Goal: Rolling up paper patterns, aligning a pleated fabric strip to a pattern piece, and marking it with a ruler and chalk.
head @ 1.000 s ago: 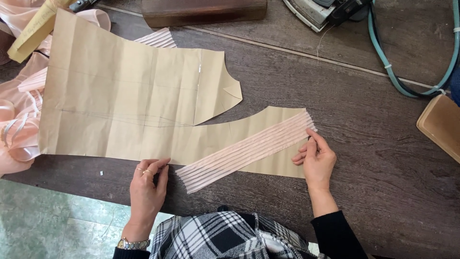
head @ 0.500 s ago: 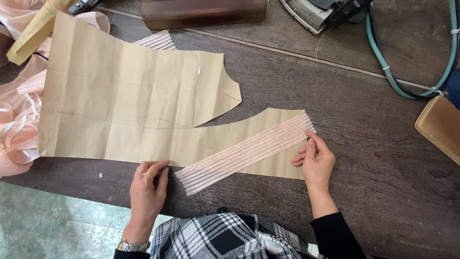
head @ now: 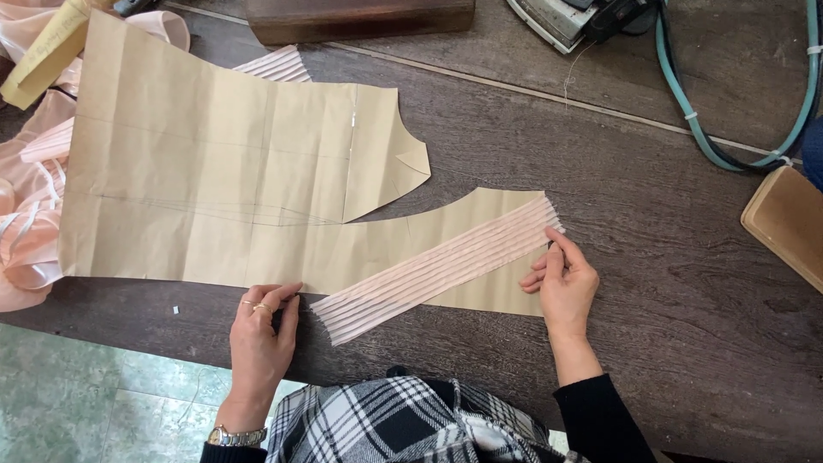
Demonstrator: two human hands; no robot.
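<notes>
A large tan paper pattern (head: 223,180) lies flat on the dark wooden table (head: 669,249). A long pink pleated fabric strip (head: 437,267) rests diagonally across its lower right part. My left hand (head: 261,330) presses flat on the table at the pattern's lower edge, fingertips beside the strip's left end. At the strip's right end, my right hand (head: 561,279) pinches the corner between thumb and fingers.
Pink fabric (head: 26,214) is bunched at the left under the pattern. A dark wooden block (head: 360,17) and a clothes iron (head: 583,17) with a teal cord (head: 729,129) sit at the back. A tan board (head: 784,223) lies at the right edge.
</notes>
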